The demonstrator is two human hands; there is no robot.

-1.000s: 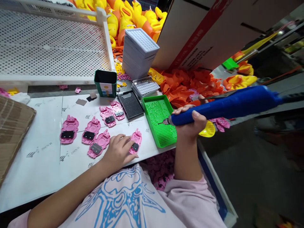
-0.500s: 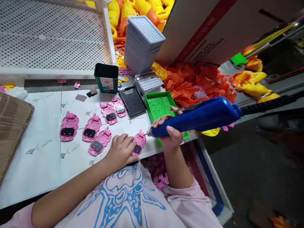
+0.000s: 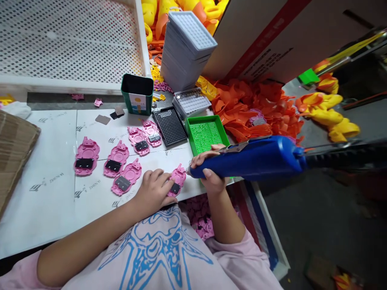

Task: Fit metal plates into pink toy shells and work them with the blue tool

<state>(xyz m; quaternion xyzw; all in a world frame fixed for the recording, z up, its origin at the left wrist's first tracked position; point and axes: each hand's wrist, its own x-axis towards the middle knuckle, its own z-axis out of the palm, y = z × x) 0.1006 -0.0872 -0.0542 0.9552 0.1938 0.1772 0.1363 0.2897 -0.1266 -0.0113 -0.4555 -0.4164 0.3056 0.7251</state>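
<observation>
Pressing down on a pink plastic piece (image 3: 177, 182) near the front edge of the white table (image 3: 51, 193), the left hand (image 3: 154, 191) lies flat with its fingers spread over the part's lower half, pinning it. The right hand (image 3: 210, 169) is wrapped around the nose of a blue electric screwdriver (image 3: 250, 158), whose tip sits right at the upper right edge of that same piece.

Five more pink pieces (image 3: 116, 163) with dark inserts lie to the left and behind. Just beyond the tool is a green tray (image 3: 205, 135), then a black tray (image 3: 169, 125), a green tin (image 3: 137, 93) and a stack of grey trays (image 3: 184, 48). Orange and yellow plastic parts (image 3: 260, 106) are heaped at the right.

The fingers rest very near the bit, so a slip off the screw could jab them or scar the plastic. Loose pressure from the flat hand could let the part spin or slide off the near edge. The long tool is held at a shallow slant, which could drive a screw in crooked.

A second ago the bit was over the green tray; half a second ago it neared the piece; now it is at the piece, while the left hand has stayed put.
</observation>
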